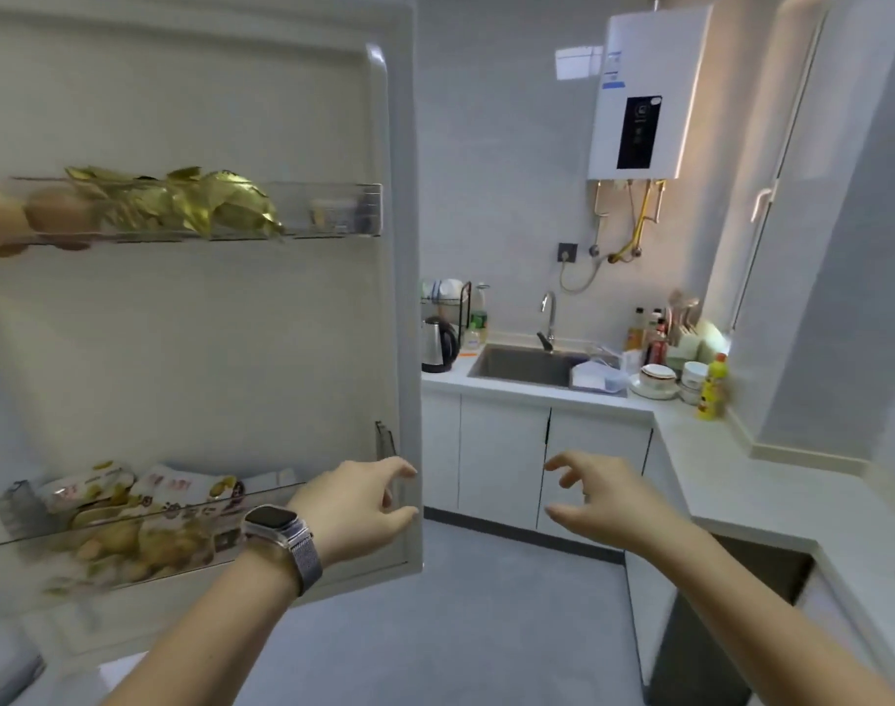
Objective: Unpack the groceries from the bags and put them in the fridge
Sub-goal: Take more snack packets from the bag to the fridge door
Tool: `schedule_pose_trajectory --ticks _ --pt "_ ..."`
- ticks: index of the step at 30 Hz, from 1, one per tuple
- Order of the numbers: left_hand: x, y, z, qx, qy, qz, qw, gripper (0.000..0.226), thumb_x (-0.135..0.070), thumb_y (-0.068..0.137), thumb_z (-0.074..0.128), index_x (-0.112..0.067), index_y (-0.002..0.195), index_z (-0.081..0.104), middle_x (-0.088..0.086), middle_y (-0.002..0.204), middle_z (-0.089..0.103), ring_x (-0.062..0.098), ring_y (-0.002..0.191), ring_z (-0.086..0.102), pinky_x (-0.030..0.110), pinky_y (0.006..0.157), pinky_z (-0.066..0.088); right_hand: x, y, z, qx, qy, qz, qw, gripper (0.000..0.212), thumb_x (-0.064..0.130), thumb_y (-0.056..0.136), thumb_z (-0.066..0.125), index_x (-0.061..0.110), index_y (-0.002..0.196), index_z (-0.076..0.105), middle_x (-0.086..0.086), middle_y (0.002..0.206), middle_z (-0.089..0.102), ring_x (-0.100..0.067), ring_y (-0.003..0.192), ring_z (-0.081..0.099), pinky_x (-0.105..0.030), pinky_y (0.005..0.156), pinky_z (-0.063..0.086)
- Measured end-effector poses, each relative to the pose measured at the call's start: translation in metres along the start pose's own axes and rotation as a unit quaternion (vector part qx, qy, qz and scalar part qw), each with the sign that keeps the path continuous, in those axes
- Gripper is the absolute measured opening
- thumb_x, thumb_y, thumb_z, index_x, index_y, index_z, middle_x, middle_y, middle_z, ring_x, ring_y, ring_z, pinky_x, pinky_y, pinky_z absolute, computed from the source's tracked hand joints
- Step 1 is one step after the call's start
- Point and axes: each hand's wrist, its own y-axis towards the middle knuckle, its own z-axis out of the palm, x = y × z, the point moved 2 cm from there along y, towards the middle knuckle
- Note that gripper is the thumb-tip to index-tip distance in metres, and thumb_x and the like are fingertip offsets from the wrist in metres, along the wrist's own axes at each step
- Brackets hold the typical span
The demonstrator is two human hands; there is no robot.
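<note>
My left hand (356, 507) is at the free edge of the open fridge door (205, 323), fingers loosely curled toward that edge and gripping nothing that I can confirm; whether the fingertips touch the door I cannot tell. My right hand (600, 494) hangs in the air well clear of the door, fingers relaxed and half bent, holding nothing.

I take the step in hand to be working the door, though I can't say which way it is meant to swing. To do it well I would lay the left fingers flat against the door's edge and move it steadily, because both racks are loaded. The lower door shelf (144, 522) holds snack packets (175, 489) and what look like small potatoes, too blurred to be sure. The upper door shelf (333, 211) carries eggs (58, 211) beside a bundle of golden leaves (200, 196) that juts over the rail; a jerk could tip something out.

No grocery bags appear in view, so more unpacking means turning away. Beyond the door, the tabletop (740, 471) with its sink (526, 364) and kettle (439, 346) stands well apart.
</note>
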Motion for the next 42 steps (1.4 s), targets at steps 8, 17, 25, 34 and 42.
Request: schedule_pose_trajectory --ticks 8,17,25,34,42 --pt "-0.108 0.063 0.074 0.068 0.007 0.111 0.991 0.059 -0.051 0.089 0.051 -0.040 0.143 0.028 -0.005 0.134 0.053 0.015 0.120 0.052 0.035 0.092 0.050 -0.132 -0.060 -0.003 0.019 -0.029 0.166 0.985 0.059 0.037 0.083 0.063 0.030 0.138 0.041 0.004 0.130 0.056 -0.013 0.112 0.056 -0.029 0.088 0.052" --pt "-0.286 0.104 0.173 0.149 -0.030 0.274 0.950 0.061 -0.048 0.091 0.052 -0.034 0.145 0.026 -0.002 0.141 0.045 0.015 0.125 0.048 0.031 0.097 0.046 -0.275 -0.183 -0.021 -0.037 0.021 0.340 0.939 0.058 0.034 0.084 0.059 0.029 0.139 0.041 0.003 0.127 0.056 -0.015 0.109 0.056 -0.030 0.085 0.050" --pt "-0.436 0.071 0.279 0.253 -0.046 0.388 0.885 0.055 -0.047 0.091 0.052 -0.034 0.141 0.034 -0.005 0.132 0.053 0.012 0.115 0.054 0.026 0.093 0.048 -0.370 -0.331 -0.013 -0.093 0.049 0.505 0.857 0.037 0.036 0.085 0.060 0.025 0.120 0.059 0.005 0.116 0.064 -0.014 0.102 0.059 -0.026 0.081 0.047" --pt "-0.554 0.011 0.349 0.355 -0.045 0.493 0.793 0.046 -0.044 0.092 0.050 -0.034 0.136 0.042 -0.010 0.125 0.057 0.009 0.110 0.057 0.029 0.092 0.049 -0.412 -0.441 0.007 -0.164 0.135 0.613 0.761 0.026 0.019 0.084 0.055 0.024 0.107 0.066 0.009 0.103 0.067 -0.009 0.096 0.063 -0.028 0.083 0.052" --pt "-0.603 0.003 0.396 0.404 -0.051 0.509 0.758 0.036 -0.042 0.092 0.051 -0.034 0.126 0.052 -0.014 0.115 0.060 0.003 0.097 0.061 0.024 0.087 0.051 -0.445 -0.464 0.021 -0.232 0.178 0.647 0.704 0.029 0.006 0.089 0.048 0.019 0.102 0.070 0.009 0.091 0.065 -0.007 0.087 0.063 -0.016 0.079 0.049"
